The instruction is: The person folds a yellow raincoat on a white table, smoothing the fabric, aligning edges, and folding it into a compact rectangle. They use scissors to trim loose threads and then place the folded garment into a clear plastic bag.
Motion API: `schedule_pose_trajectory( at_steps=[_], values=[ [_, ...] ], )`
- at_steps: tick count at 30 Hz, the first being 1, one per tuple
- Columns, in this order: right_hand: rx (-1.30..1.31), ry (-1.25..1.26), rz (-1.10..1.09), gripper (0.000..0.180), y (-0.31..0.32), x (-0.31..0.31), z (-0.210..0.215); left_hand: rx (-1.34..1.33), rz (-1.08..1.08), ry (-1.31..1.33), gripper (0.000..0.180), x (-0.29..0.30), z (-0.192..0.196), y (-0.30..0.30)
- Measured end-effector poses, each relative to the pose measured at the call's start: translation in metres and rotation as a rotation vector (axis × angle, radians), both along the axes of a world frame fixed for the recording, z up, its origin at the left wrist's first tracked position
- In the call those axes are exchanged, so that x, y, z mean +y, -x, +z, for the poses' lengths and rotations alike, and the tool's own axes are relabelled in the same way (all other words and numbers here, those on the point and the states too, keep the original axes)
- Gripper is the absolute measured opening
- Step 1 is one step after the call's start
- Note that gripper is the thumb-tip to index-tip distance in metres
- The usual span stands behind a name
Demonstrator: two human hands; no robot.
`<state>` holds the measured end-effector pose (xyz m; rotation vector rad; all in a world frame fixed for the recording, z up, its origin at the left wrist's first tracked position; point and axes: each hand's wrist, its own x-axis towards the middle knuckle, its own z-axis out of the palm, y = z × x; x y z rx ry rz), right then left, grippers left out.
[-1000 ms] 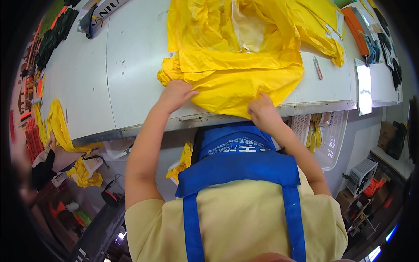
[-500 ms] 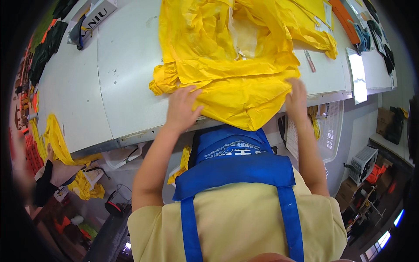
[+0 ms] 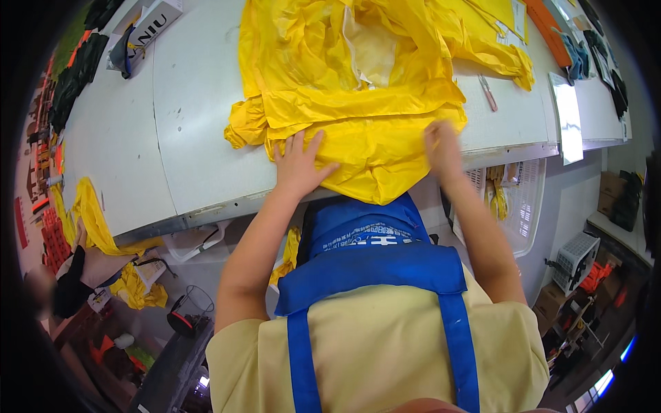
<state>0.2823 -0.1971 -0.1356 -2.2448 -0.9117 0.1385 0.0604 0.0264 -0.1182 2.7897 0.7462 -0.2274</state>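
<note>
A yellow coated garment [image 3: 275, 69] lies on the white table, its lower flap hanging slightly over the near edge. It has a pale inner lining [image 3: 372, 55] showing near the top, and a bunched sleeve end [image 3: 246, 124] at its left. My left hand [image 3: 301, 164] rests on the lower left of the flap, fingers spread and flat on the fabric. At the flap's right edge is my right hand [image 3: 444, 150], touching or close to the cloth; motion smears its fingers, so their grip is unclear.
To the garment's right lie a small red-handled tool [image 3: 488, 94] and a shiny white panel [image 3: 567, 118]. A white box [image 3: 153, 27] stands at the far left. White baskets [image 3: 527, 206] hang below the table edge. At the left, another person's arm [image 3: 72, 275] is near yellow fabric.
The garment has shifted a little to the left. My left hand has moved right and spread over the flap; my right hand has moved inward, to the left.
</note>
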Motion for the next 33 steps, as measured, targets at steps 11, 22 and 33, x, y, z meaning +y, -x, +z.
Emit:
schedule_pose_trajectory(
  at_steps=[11,22,33],
  values=[
    [-0.109,0.204,0.482,0.036,0.100,-0.004,0.026,0.053,-0.036,0.220,0.030,0.011,-0.003,-0.052],
    [0.089,0.208,0.564,0.032,0.091,0.015,0.045,-0.336,0.019,0.071,0.018,0.019,-0.035,-0.039],
    [-0.137,0.345,0.560,0.051,0.065,0.072,0.013,-0.889,1.109,0.842,0.058,-0.021,-0.045,0.054]
  ],
)
